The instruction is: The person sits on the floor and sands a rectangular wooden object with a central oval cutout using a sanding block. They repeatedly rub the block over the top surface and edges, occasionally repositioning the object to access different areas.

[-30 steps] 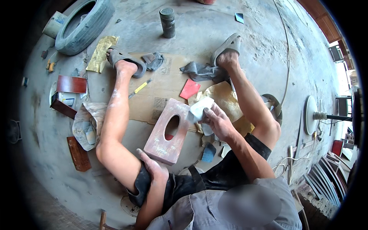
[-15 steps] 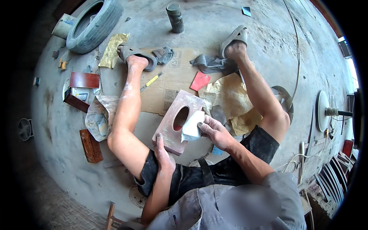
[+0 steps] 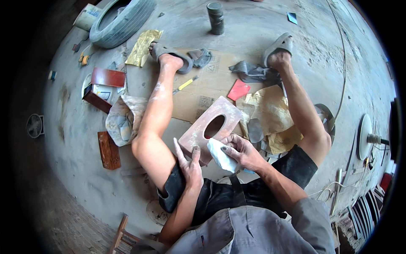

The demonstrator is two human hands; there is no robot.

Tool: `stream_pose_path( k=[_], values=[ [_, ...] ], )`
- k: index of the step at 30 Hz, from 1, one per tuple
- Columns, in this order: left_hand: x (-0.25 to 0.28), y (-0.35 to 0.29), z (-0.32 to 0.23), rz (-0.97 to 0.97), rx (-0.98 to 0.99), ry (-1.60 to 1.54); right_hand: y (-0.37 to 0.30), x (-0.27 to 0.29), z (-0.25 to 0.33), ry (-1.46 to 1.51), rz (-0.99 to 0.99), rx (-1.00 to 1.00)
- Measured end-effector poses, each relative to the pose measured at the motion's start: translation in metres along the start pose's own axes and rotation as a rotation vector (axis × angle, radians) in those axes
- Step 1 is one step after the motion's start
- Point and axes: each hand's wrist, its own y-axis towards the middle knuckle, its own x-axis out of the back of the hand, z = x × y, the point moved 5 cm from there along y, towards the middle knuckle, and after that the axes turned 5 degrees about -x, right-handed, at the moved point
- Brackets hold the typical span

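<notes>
A dusty pinkish-brown tissue box (image 3: 196, 132) with an oval opening in its upper face lies slanted between my legs. My left hand (image 3: 191, 169) grips its near end, thumb on the upper face and a finger stretched along the left side. In my right hand (image 3: 245, 154), a folded white sheet (image 3: 220, 156) is pinched between thumb and fingers. That sheet sits over the box's near right edge, just below the opening; whether it touches the surface I cannot tell. The underside of the box is hidden.
Flattened cardboard (image 3: 186, 103) lies beneath, with a yellow utility knife (image 3: 185, 85) and a red sheet (image 3: 238, 89). Crumpled brown paper (image 3: 270, 111) is at the right. Reddish-brown wooden pieces (image 3: 109, 150) lie left, a tyre (image 3: 122, 26) far left, a dark cylinder (image 3: 216, 19) ahead.
The white sheet has come off the box's face toward me and now tilts down at its near edge. My left thumb has shifted onto the box's upper face. The whole view has shifted slightly.
</notes>
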Motion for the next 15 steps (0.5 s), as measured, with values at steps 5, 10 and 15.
stream_pose_path(
  k=[5,10,15],
  values=[
    [0.003,0.002,0.0,0.019,-0.075,0.236,0.02,-0.009,-0.013,-0.162,-0.036,-0.003],
    [0.005,-0.004,0.001,0.126,-0.146,0.25,0.03,-0.028,-0.007,-0.338,0.007,0.049],
    [0.017,-0.002,0.023,0.128,-0.115,0.079,0.047,-0.028,0.004,-0.437,0.059,0.133]
  ],
)
